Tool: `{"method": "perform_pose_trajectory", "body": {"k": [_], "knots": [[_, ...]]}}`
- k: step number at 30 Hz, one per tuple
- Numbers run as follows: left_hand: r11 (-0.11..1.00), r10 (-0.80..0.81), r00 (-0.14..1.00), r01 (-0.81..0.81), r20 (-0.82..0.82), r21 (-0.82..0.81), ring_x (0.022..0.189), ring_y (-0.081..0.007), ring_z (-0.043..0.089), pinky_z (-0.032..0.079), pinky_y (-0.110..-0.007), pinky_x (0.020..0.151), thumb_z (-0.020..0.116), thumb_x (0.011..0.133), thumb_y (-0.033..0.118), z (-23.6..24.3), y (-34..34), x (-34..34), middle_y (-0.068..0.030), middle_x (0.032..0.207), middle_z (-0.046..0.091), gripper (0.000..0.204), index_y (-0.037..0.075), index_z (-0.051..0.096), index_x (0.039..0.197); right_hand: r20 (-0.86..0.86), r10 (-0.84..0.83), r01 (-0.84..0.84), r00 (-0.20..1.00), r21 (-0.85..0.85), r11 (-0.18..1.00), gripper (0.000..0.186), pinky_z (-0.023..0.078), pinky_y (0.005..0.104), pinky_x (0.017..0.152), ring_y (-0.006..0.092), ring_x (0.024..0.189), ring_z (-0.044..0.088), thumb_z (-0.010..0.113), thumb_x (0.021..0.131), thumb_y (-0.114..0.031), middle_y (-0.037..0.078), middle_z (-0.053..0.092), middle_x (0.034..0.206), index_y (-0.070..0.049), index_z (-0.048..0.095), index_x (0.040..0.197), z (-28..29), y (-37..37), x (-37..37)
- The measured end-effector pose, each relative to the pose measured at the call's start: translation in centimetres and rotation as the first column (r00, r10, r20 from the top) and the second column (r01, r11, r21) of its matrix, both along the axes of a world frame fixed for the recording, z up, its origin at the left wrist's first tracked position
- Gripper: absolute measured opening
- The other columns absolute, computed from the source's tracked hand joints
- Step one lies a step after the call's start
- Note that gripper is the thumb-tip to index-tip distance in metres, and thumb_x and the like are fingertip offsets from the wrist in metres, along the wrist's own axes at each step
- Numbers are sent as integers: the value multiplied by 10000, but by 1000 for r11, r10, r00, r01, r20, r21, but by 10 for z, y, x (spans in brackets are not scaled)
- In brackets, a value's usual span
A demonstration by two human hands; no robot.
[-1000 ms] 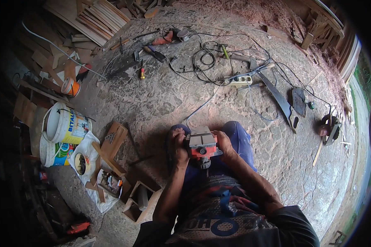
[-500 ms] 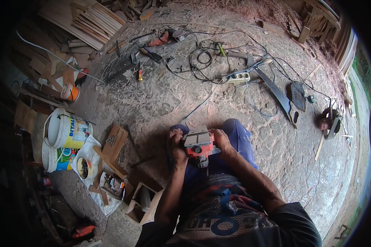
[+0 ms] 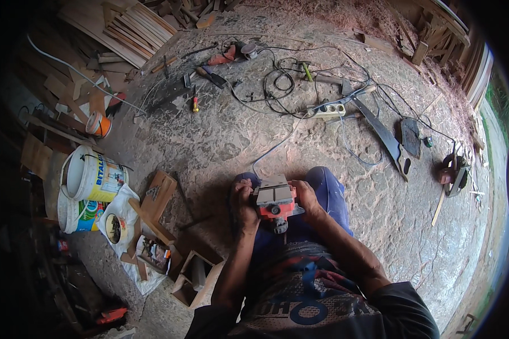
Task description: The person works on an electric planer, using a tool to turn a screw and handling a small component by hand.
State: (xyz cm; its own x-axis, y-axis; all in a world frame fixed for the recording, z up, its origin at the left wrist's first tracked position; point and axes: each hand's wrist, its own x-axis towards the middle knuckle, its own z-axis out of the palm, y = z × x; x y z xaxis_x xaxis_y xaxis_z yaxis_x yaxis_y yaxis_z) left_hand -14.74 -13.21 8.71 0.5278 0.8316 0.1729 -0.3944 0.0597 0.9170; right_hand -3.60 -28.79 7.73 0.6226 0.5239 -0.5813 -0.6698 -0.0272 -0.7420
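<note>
A red electric hand planer (image 3: 275,196) is turned with its grey flat sole up, held over my lap between my knees. My left hand (image 3: 245,202) grips its left side, fingers curled at the far left corner. On the opposite side my right hand (image 3: 303,196) is closed round the body near the sole's edge; some of its fingers are hidden underneath. A grey cord (image 3: 277,146) runs from behind the planer to a white power strip (image 3: 327,109) on the floor.
Beyond the strip lie a handsaw (image 3: 382,131), tangled black cables (image 3: 280,85), a screwdriver (image 3: 195,104) and an angle grinder (image 3: 232,53). Paint buckets (image 3: 93,175) and wooden boxes (image 3: 197,277) stand to my left. A circular saw (image 3: 453,174) sits far right. Wood is stacked along the back.
The whole view has shifted slightly. Both hands keep the same hold on the planer, which stays sole up over my lap.
</note>
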Motion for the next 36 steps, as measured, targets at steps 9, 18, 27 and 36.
{"method": "perform_pose_trajectory", "body": {"k": [9,18,27,36], "knots": [[952,65,995,-38,-80,304,863,-254,602,471,-402,943,481,916,116,2,4,-1,-124,868,593,194,-15,565,800,765,421,-169,487,-390,905,422,436,385,1009,291,1196,518,606,815,-99,136,517,1270,-118,602,1236,-7,-14,-3],[971,28,998,-14,-55,238,880,-252,612,460,-408,974,480,935,160,-13,10,2,-106,819,591,235,-13,593,822,400,177,-113,899,-180,977,355,433,385,998,257,1187,533,524,910,-275,124,526,1255,-87,658,1179,-11,-3,-3],[974,32,996,-12,-86,228,908,-255,620,458,-402,971,477,939,169,-10,9,0,-106,829,600,247,-17,597,828,512,208,-124,834,-193,973,409,440,373,1001,282,1188,533,638,800,-185,139,556,1220,-83,628,1196,-11,-7,-4],[959,29,995,-2,-91,283,889,-273,602,446,-403,966,468,932,139,-24,14,0,-122,845,579,207,-5,576,830,825,367,-165,430,-328,930,877,432,392,1028,343,1197,515,818,428,-35,138,575,1204,-97,541,1257,-22,-16,-1]]}}
